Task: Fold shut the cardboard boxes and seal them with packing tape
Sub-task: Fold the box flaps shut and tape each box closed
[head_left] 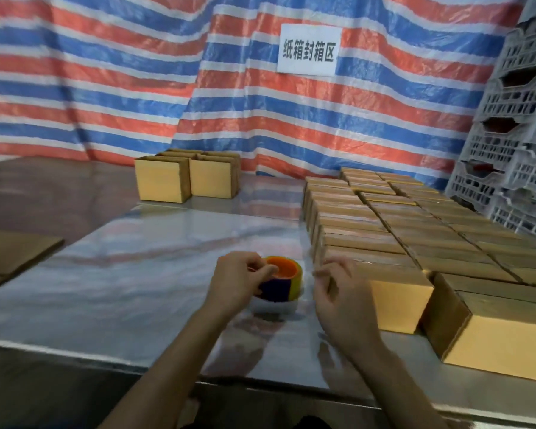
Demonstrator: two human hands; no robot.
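Both hands are busy at the tape roll, beside the rows of boxes.

The left hand [242, 283] has its grip around the tape roll [283, 283], low over the shiny surface [136, 274]. The right hand [338, 292] has its fingers curled close together just beside the roll, but I cannot tell if they pinch the clear tape end. I think it is best to keep the roll steady and draw the end straight toward the nearest box [396, 301], so it does not stick on itself. The cardboard boxes [384, 230] stand in tight rows at the right, touching, with little room to press tape down their sides. Plastic crates [514, 134] are stacked behind them.
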